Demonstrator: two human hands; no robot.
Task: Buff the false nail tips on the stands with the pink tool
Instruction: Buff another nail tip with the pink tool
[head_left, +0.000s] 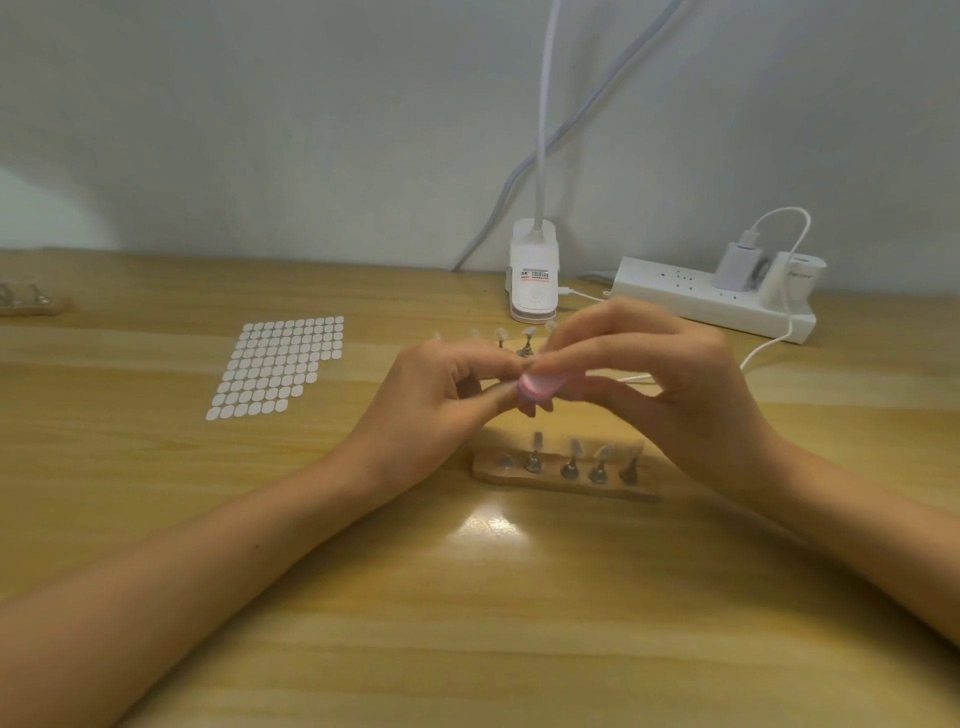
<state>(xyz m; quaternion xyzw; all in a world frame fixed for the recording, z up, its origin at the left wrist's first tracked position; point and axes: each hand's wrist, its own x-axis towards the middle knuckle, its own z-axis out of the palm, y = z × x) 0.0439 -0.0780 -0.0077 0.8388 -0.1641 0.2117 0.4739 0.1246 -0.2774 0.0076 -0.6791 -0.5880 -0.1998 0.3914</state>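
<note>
**Tool up between both hands**

Head view: grips the tool (540, 387) in the right hand (660, 374), fingers curled round its barrel, up over the near stand (566, 480). Pinches at its pink end with the left hand (441, 384); too blurred to tell whether a tip sits there. Shows more tips (530, 332) on pegs behind. Probably light, stiff and smooth: best held by the barrel. Tips probably thin and brittle: hold by the peg.

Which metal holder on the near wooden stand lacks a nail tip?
The leftmost metal holder on the near wooden stand; the four to its right each carry an upright clear tip.
</note>
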